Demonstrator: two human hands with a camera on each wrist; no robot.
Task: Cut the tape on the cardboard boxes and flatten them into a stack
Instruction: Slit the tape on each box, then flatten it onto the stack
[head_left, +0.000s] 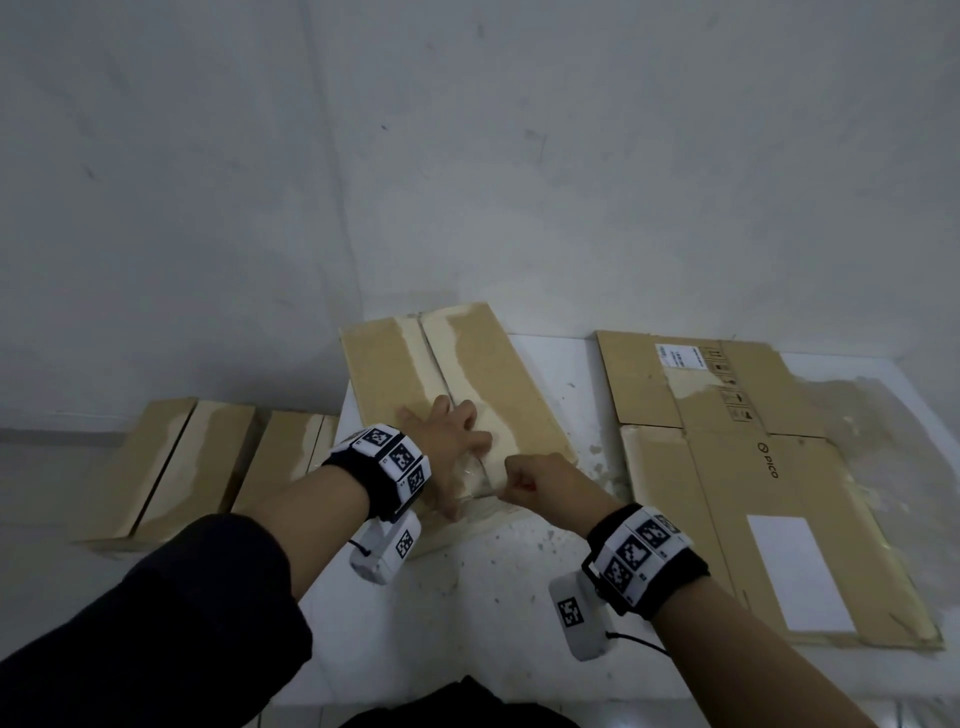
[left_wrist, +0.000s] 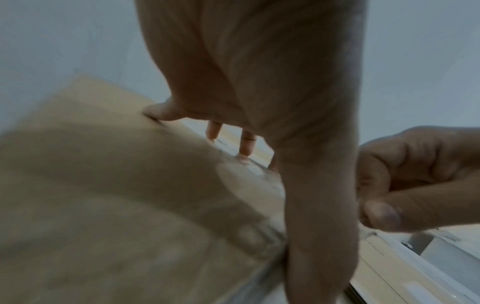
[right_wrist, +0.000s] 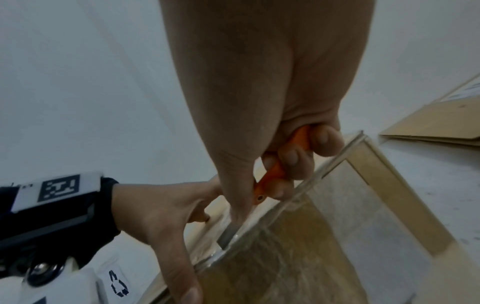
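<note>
Head view: tall brown taped cardboard box on white counter, taped seam running away from person. Right hand clenched round orange-handled utility knife, blade at seam's near end (tape bunching there). Left hand splayed flat, pressing box top just left of seam.

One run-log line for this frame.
left hand: presses brown cardboard box | right hand: grips orange-handled cutter | blade at taped edge
</note>
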